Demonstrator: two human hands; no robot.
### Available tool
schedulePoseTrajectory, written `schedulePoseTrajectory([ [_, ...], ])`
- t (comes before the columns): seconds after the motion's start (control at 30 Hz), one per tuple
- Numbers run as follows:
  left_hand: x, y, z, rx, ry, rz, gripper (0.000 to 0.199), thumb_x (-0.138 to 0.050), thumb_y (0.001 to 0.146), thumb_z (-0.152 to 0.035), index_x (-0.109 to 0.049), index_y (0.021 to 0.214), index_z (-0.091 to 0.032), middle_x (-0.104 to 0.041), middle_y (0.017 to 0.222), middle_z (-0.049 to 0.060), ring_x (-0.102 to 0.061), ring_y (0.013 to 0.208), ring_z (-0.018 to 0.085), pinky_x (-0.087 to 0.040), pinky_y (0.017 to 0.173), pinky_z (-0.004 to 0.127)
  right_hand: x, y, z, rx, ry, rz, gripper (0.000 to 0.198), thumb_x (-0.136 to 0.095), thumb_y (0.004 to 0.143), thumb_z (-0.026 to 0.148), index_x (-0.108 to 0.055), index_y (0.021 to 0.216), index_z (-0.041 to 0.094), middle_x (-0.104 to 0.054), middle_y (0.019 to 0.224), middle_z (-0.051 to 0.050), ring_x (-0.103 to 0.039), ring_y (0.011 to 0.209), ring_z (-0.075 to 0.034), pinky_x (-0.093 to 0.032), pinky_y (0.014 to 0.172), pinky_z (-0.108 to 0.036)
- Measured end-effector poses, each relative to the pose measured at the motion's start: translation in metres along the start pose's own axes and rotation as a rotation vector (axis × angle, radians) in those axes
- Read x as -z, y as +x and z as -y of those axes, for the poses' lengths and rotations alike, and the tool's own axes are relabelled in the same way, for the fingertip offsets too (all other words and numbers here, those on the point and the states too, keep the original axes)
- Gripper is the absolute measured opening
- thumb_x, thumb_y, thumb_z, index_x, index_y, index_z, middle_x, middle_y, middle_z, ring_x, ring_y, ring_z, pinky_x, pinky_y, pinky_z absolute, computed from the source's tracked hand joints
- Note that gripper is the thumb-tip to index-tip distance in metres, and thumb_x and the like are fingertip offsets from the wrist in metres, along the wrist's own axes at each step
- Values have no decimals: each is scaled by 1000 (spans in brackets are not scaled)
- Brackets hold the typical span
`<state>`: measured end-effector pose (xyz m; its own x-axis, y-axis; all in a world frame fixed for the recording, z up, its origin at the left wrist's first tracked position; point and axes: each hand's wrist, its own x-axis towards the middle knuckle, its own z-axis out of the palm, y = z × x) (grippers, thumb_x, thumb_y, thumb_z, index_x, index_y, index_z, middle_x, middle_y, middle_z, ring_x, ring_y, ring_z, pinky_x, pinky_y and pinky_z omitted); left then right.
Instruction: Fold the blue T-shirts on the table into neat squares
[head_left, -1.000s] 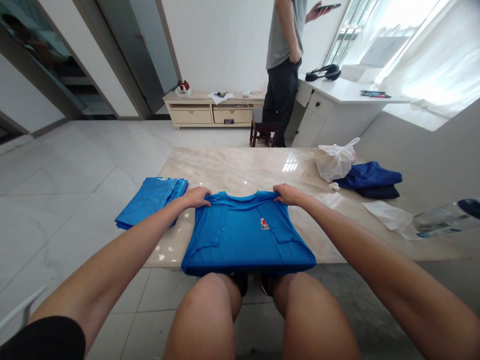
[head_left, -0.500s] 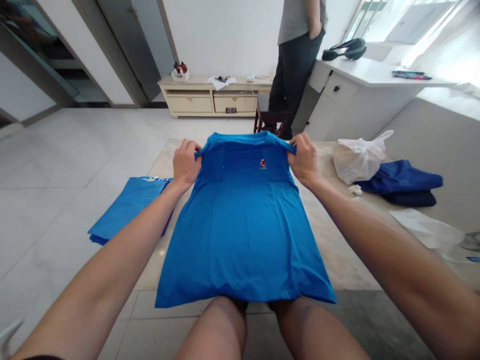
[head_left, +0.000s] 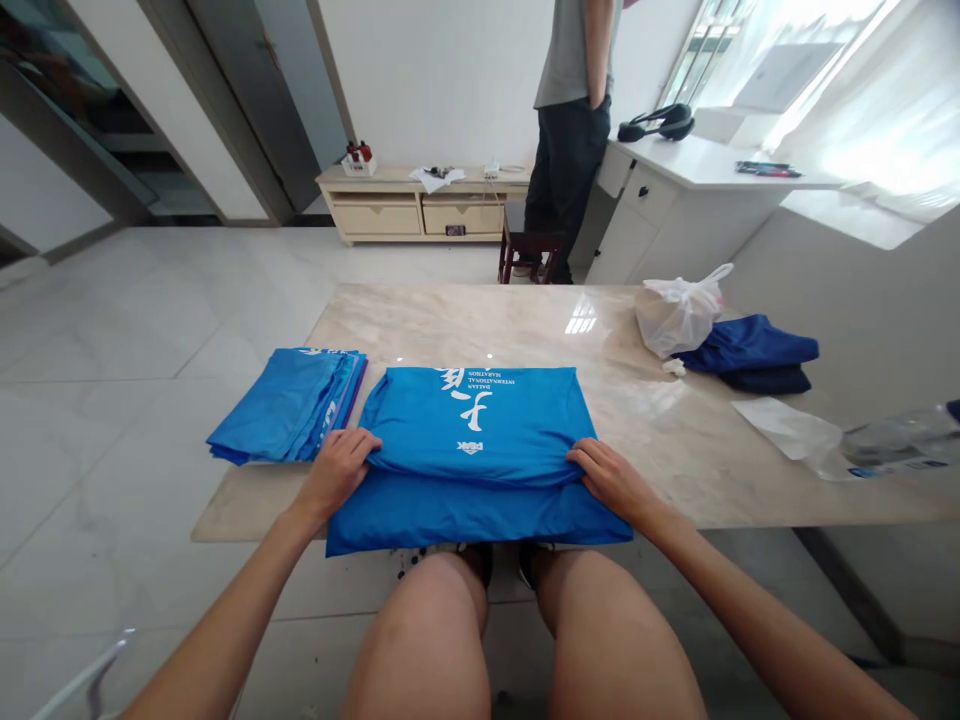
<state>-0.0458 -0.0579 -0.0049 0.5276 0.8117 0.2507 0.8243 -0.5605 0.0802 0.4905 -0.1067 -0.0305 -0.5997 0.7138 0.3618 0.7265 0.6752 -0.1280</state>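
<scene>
A blue T-shirt (head_left: pixel 420 420) lies folded over on itself on the marble-look table (head_left: pixel 465 320), with white lettering on its upper layer. Its lower layer reaches past the table's near edge, above my knees. At the left end of the fold, my left hand (head_left: pixel 345 460) pinches the cloth. The opposite end is pinched between the fingers of my right hand (head_left: pixel 606 475). Left of the shirt, close to my left hand, rests a stack of folded blue shirts (head_left: pixel 281 405) at the table's left edge.
On the table's right are a tied white plastic bag (head_left: pixel 679 312), dark blue cloth (head_left: pixel 754 350), a white paper sheet (head_left: pixel 784 425) and a clear plastic bottle (head_left: pixel 900 440). Beyond stand a person (head_left: pixel 574 130), a dark stool (head_left: pixel 531 250), a low cabinet (head_left: pixel 379 215) and a white desk (head_left: pixel 720 165).
My hands have brought the shirt's collar end down toward me, folding the shirt over. White lettering now shows where the plain front with the small logo was.
</scene>
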Motion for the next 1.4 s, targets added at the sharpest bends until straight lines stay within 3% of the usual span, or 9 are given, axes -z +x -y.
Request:
schedulePoseTrajectory([
  [0.23,12,8,-4,-145,-3,146,56,-55,86,1,-77,130,-26,-79,132,12,-72,127,30,-55,114,49,13,14,-1,26,-109,104,44,-56,87,-4,-71,120,21,-74,111,-12,-69,99,-31,-61,89,-45],
  [0.4,7,23,-10,-221,10,199,68,-56,82,8,-75,138,-25,-77,135,12,-71,127,30,-56,112,47,10,23,4,119,-86,154,42,-59,99,4,-71,134,23,-76,120,-12,-72,103,-29,-61,92,-45],
  [0.5,3,32,-7,-260,18,221,60,-51,88,8,-76,133,-23,-77,128,12,-72,120,28,-58,108,43,3,27,1,139,-52,151,35,-55,106,8,-74,131,23,-77,121,-12,-73,103,-27,-63,92,-43],
  [0.63,6,41,3,-261,-2,262,45,-55,95,4,-75,125,-24,-76,122,11,-73,113,26,-57,104,39,4,33,-9,59,-10,128,38,-48,110,12,-75,134,24,-77,126,-12,-74,111,-28,-65,99,-44],
  [0.77,17,47,10,-201,-41,302,32,-62,96,-2,-74,114,-25,-74,115,8,-72,106,24,-56,101,37,20,44,-14,-12,41,139,40,-46,110,13,-77,133,25,-77,121,-11,-75,109,-27,-65,100,-42],
  [0.9,36,50,6,-148,-43,315,37,-56,91,3,-75,106,-25,-73,108,7,-72,103,24,-56,96,35,38,51,-11,-15,66,100,42,-46,108,10,-79,129,23,-78,117,-10,-75,104,-27,-65,99,-41],
  [1.1,55,30,-11,-144,60,256,41,-59,88,6,-72,114,-24,-74,116,8,-73,109,27,-56,94,38,35,30,-2,23,35,29,52,-44,98,-1,-76,132,23,-76,118,-9,-75,104,-24,-66,95,-37],
  [1.27,37,2,-15,-176,103,248,46,-64,91,3,-72,128,-24,-77,124,10,-73,116,30,-56,99,44,22,3,1,55,3,123,61,-57,85,-3,-72,138,23,-78,126,-12,-75,109,-29,-65,97,-46],
  [1.4,21,-9,-11,-232,41,192,44,-61,97,-1,-73,132,-24,-78,129,11,-73,121,30,-55,105,45,23,-1,5,93,-6,146,54,-60,88,1,-71,137,22,-77,128,-15,-74,114,-32,-64,100,-49],
])
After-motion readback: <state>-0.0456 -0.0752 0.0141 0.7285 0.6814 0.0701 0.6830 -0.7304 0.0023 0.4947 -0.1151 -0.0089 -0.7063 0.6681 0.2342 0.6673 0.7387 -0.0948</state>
